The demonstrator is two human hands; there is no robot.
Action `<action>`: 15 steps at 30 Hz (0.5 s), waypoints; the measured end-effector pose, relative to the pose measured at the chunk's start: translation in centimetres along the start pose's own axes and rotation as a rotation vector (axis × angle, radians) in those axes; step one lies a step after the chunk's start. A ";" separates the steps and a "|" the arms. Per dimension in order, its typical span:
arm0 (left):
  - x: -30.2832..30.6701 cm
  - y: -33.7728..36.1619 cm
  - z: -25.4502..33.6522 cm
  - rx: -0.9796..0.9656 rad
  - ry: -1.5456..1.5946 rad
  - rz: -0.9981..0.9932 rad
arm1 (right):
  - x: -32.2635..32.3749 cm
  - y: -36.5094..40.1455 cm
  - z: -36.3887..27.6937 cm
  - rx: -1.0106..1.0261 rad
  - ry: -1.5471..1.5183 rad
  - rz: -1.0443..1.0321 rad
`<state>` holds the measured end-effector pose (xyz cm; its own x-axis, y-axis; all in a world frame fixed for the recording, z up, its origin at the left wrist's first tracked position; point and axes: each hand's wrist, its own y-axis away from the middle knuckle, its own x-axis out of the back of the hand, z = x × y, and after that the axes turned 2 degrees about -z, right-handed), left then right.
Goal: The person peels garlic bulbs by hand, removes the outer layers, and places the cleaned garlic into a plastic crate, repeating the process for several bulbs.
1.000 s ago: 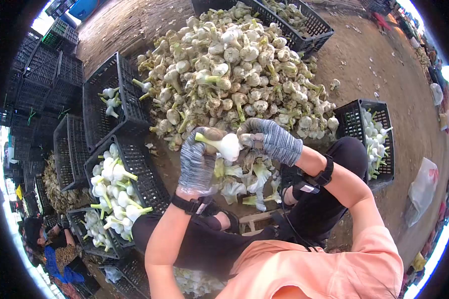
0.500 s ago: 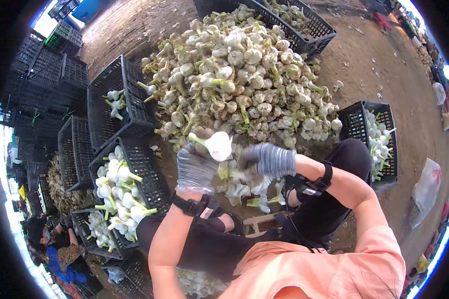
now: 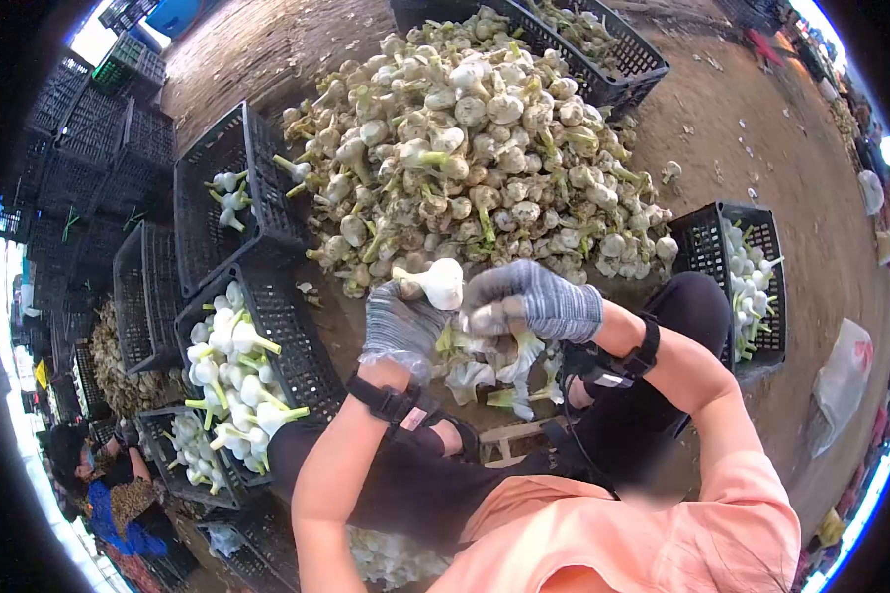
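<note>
Garlic bulb (image 3: 443, 284) in left hand (image 3: 398, 326), lying crosswise, stem pointing left.

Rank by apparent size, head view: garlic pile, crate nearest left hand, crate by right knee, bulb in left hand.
1. garlic pile
2. left crate, right crate: look alike, fisheye makes order unsure
3. bulb in left hand

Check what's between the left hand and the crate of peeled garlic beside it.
Head view: only a narrow strip of bare dirt floor with a few peel scraps separates the left hand from the crate.
</note>
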<state>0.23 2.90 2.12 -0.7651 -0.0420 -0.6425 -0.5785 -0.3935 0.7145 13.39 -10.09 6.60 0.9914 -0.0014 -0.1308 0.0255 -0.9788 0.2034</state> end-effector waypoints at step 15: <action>0.9 -0.2 -0.4 -0.421 -0.606 -0.177 | 1.0 -1.7 3.0 -0.085 0.504 0.573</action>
<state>-0.22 2.59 1.35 -0.7625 0.5190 -0.3862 -0.6436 -0.6698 0.3704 13.92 -9.00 3.18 0.7908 -0.3903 0.4715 -0.5205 -0.8341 0.1825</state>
